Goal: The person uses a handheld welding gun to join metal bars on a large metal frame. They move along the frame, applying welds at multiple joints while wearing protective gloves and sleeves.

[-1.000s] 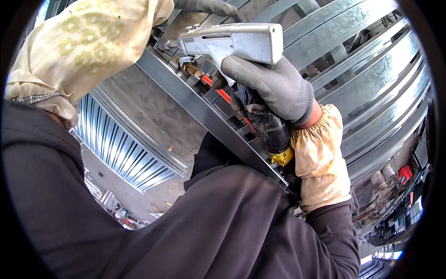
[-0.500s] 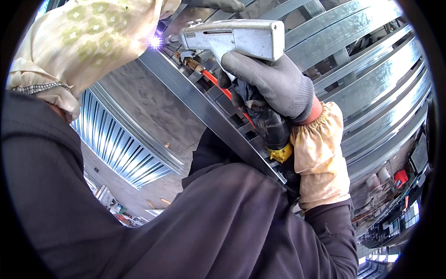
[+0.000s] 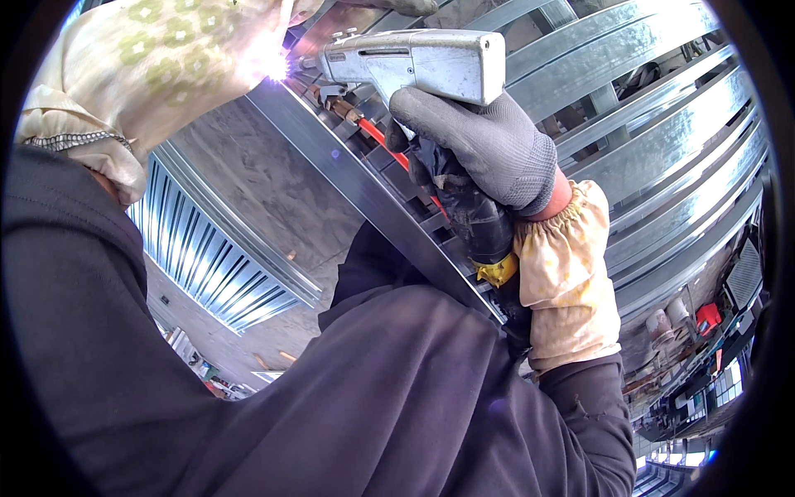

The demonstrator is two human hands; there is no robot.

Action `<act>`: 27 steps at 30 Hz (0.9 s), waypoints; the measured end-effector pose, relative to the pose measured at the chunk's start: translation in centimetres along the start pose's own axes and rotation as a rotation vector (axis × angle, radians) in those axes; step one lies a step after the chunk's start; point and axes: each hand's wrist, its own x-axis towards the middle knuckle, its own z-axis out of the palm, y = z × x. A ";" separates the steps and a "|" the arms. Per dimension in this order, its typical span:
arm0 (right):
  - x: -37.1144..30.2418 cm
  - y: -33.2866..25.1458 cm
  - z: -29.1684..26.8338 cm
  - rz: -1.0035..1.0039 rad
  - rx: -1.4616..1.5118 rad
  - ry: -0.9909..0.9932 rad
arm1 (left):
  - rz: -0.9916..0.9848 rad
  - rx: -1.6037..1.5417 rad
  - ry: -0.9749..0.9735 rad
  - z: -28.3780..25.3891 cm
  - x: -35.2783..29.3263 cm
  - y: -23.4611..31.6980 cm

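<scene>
My right hand [image 3: 489, 149], in a grey knit glove, is wrapped round the black-taped handle of a silver welding gun [image 3: 414, 62]. A glaring white-violet arc [image 3: 273, 66] burns at the nozzle, by the upper end of a long steel bar [image 3: 356, 190]; the glare hides the exact joint. My left forearm, in a cream patterned sleeve cover [image 3: 157, 66], crosses the upper left. Of my left hand [image 3: 397, 6], only part of the grey glove shows at the top edge, with a finger stretched out. Its other fingers are out of frame.
Galvanised steel rails [image 3: 613, 50] run in rows across the right. A red hose [image 3: 389, 147] with a brass fitting passes beneath the gun. Ribbed metal sheeting [image 3: 219, 248] lies at left on the concrete floor. A red container [image 3: 708, 318] and buckets stand far right.
The arc glare has grown larger and brighter. The welding gun and my right hand have shifted very slightly up and left in the picture. My grip is the same.
</scene>
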 end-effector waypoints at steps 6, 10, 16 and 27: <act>0.1 0.4 0.3 -0.080 0.008 0.011 | 0.005 0.009 0.009 -0.5 -0.3 0.0; 0.1 0.7 0.6 -0.107 -0.019 0.033 | 0.007 0.009 0.018 -0.8 -0.7 0.3; -0.2 -0.7 0.7 0.148 0.100 0.023 | 0.008 0.007 0.025 -0.5 -0.9 0.3; -0.1 0.4 0.5 0.023 0.057 0.035 | 0.025 -0.011 0.034 0.2 -0.6 0.1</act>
